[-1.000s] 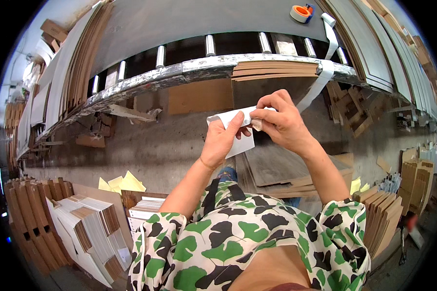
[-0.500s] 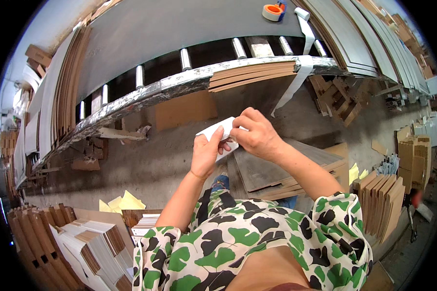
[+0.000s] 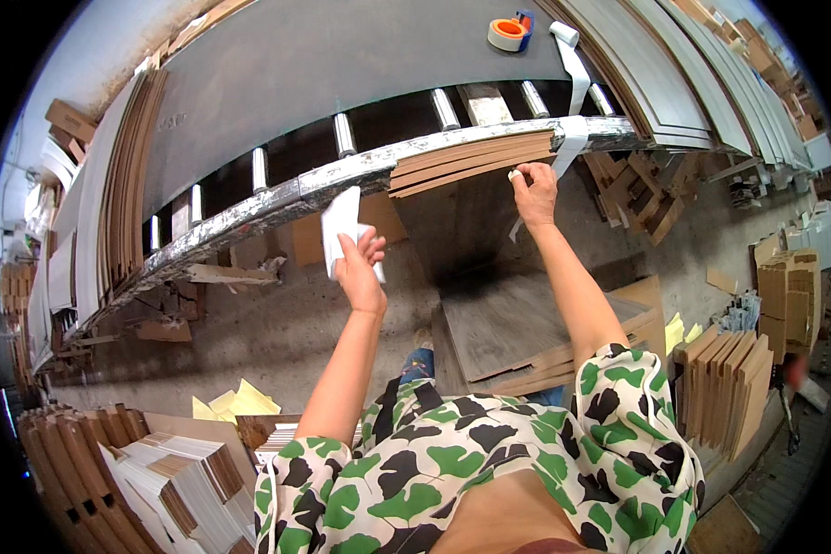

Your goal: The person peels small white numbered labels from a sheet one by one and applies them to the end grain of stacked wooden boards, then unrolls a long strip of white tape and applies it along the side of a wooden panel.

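Note:
My left hand [image 3: 360, 277] is closed around a folded white sheet [image 3: 343, 222], in front of the conveyor's worn metal rail [image 3: 323, 180]. Farther right, my right hand [image 3: 537, 196] pinches a small white scrap [image 3: 515, 174] between thumb and fingertips. It is beside a stack of thin brown boards [image 3: 471, 164] along the rail. Just right of that hand, a white strip [image 3: 573, 138] drapes over the rail from a white roll [image 3: 564, 35]; its lower part passes behind my forearm.
A large grey panel [image 3: 342, 55] lies on the rollers, with a tape roll [image 3: 508, 35] in an orange and blue holder. Panel stacks [image 3: 125, 175] stand at both ends. Dark boards [image 3: 526, 323] lie low before me; cut boards [image 3: 725, 388] stand at right, white-edged pieces [image 3: 185, 471] at left.
My hands have moved apart. The left went left with the folded white sheet; the right left the sheet and reached up and right toward the rail, a small white scrap in its fingertips.

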### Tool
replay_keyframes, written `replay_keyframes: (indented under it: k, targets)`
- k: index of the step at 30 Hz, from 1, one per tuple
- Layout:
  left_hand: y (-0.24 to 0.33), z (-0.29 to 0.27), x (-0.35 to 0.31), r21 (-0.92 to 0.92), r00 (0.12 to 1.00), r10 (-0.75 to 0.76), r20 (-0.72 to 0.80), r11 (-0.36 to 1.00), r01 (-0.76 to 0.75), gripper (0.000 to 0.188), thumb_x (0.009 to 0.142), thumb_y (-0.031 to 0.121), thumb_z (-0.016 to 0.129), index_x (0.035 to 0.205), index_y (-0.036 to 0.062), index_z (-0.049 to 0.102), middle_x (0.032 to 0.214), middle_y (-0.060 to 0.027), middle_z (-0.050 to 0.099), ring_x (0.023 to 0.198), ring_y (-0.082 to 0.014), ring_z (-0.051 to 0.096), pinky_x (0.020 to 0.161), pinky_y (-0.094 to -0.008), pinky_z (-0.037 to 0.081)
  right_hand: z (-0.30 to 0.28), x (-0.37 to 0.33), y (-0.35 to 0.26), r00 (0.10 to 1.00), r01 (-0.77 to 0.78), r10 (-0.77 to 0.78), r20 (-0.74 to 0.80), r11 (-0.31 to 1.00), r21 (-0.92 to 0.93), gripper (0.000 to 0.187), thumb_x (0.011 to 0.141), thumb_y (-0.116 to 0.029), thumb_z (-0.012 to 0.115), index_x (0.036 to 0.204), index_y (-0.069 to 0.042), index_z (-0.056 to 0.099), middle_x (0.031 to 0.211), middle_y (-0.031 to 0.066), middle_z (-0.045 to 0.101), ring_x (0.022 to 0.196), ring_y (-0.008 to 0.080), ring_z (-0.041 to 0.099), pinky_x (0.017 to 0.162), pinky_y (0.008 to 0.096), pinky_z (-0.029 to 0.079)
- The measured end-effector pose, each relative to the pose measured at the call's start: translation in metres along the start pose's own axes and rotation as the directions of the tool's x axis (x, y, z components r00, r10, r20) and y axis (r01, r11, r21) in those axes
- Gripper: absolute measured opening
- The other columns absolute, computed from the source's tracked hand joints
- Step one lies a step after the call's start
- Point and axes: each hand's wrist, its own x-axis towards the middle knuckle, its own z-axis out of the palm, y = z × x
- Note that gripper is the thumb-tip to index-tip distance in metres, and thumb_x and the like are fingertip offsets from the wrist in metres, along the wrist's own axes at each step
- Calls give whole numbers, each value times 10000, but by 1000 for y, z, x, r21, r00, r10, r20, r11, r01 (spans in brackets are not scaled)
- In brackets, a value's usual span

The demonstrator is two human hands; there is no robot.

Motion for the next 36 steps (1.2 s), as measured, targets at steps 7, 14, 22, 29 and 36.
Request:
replay_keyframes:
  k: [7,14,22,29,36]
  targets:
    - [2,28,10,-40,1000,-3,19,999,3,512,966,455,393,1107,-35,447,1096,-183,621,910,-205,638,738,-279,506,-26,19,37,1000,-13,10,-23,985,-172,278,663,-232,784,768,-43,608,826,93,557,835,279,532,743,389,444]
    - [-5,-5,-4,-49,999,-51,-9,998,50,532,968,442,402,1125,-59,487,1037,-178,646,864,-206,652,707,-275,505,-66,44,58,877,-465,368,308,811,355,320,796,-162,702,1092,-56,643,968,35,657,857,124,598,766,260,472]
    - [45,-9,-25,-9,990,138,36,990,-138,498,988,404,367,1024,-60,543,1047,-173,647,886,-214,643,752,-301,484,-87,51,32,911,-238,258,321,966,-100,285,810,-311,663,830,-33,605,684,78,589,661,176,563,626,313,445]
    - [83,-21,-54,64,940,314,131,944,-324,425,989,348,395,1147,-5,570,1103,-125,637,934,-184,621,783,-299,458,-129,37,10,751,-246,341,565,939,-240,237,778,-198,607,967,-66,660,822,97,651,772,192,614,725,329,482]
    - [95,-20,-80,66,918,319,235,937,-342,333,979,249,457,1065,-20,632,1008,-78,664,869,-111,582,758,-256,453,-132,34,-30,41,222,452,891,865,-449,449,717,-111,642,1164,-83,619,1005,150,670,930,257,638,839,348,495]
